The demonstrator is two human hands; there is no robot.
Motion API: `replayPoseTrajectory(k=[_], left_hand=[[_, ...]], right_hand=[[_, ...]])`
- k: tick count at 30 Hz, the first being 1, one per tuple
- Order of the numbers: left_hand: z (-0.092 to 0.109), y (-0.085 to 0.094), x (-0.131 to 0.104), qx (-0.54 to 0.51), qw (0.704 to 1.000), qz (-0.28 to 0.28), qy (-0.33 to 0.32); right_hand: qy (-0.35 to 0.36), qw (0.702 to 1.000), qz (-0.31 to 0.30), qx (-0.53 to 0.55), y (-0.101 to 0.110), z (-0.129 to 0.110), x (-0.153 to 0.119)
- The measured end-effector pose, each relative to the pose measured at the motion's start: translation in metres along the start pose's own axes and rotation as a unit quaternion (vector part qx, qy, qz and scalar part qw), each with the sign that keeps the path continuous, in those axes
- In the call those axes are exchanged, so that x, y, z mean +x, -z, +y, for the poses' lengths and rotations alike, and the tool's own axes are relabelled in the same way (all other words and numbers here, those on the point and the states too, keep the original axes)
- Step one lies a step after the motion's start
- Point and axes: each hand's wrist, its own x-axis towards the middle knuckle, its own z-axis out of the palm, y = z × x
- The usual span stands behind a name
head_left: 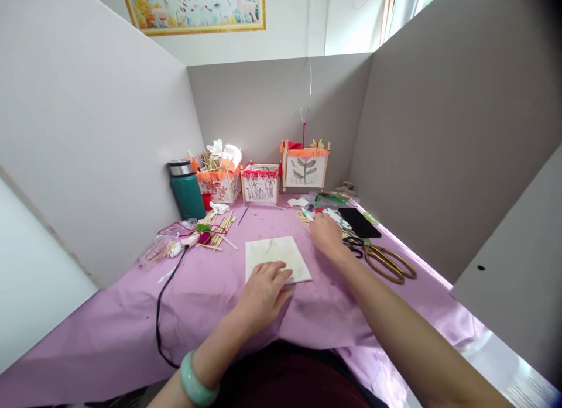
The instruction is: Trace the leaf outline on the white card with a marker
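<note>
Item: pale square sheet [277,257], faintly marked with green, lying flat on the purple table cover [132,326] at the centre of the frame. The left hand [262,291] rests palm down on its near edge, fingers spread and flat, gripping nothing. A green bangle [193,380] sits on that wrist at lower centre.

Right hand [327,235]: reaching up and right of the sheet into a clutter of small tubes and pens [331,212]. Its fingers are curled at the pile, but whether they actually pinch anything cannot be told from this angle.

Just right of that hand: gold-handled scissors [386,260], lying flat, and above them a black phone [359,222].

Left of the sheet: a bundle of wooden sticks [218,228], a clear plastic packet [158,249], and a black cord [164,302] running down toward the lower edge.

Upper centre, against the grey partition: three small paper lanterns [261,184] with orange and red fringes, the rightmost the tallest. A green flask [187,190] with a steel cap stands at their left.

Top left of the frame: a gold-framed picture [195,9] on the wall.
</note>
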Motion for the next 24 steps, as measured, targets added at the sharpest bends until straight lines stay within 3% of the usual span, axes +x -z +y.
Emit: replayPoseTrajectory(k=[2, 5, 8, 11, 14, 17, 19, 21, 24], left_hand=[[-0.011, 0.003, -0.001, 0.004, 0.999, 0.022, 0.044], [-0.034, 0.015, 0.004, 0.048, 0.969, 0.044, 0.239], [-0.052, 0.027, 0.014, 0.098, 0.926, -0.047, 0.362], [-0.062, 0.030, 0.022, 0.093, 0.914, -0.092, 0.384], [-0.068, 0.022, 0.026, 0.000, 0.909, -0.042, 0.415], [-0.076, 0.014, 0.025, -0.187, 0.867, 0.018, 0.462], [-0.083, 0.014, 0.021, -0.239, 0.849, 0.052, 0.469], [-0.092, 0.018, 0.015, -0.177, 0.882, 0.070, 0.430], [-0.103, 0.031, 0.003, -0.004, 0.947, 0.028, 0.319]], right_hand=[[0.007, 0.999, 0.000, 0.033, -0.002, -0.004, -0.006], [0.018, 0.996, -0.072, 0.054, -0.011, -0.014, -0.020], [0.024, 0.988, -0.146, 0.040, -0.018, -0.020, -0.029], [0.006, 0.986, -0.149, 0.078, -0.020, -0.019, -0.026], [-0.020, 0.972, -0.148, 0.183, -0.021, -0.014, -0.022], [-0.030, 0.895, -0.173, 0.409, -0.021, -0.017, -0.021], [-0.038, 0.859, -0.185, 0.476, -0.018, -0.020, -0.017], [-0.057, 0.892, -0.172, 0.415, -0.006, -0.018, -0.006], [-0.108, 0.942, -0.093, 0.304, 0.031, 0.001, 0.019]])
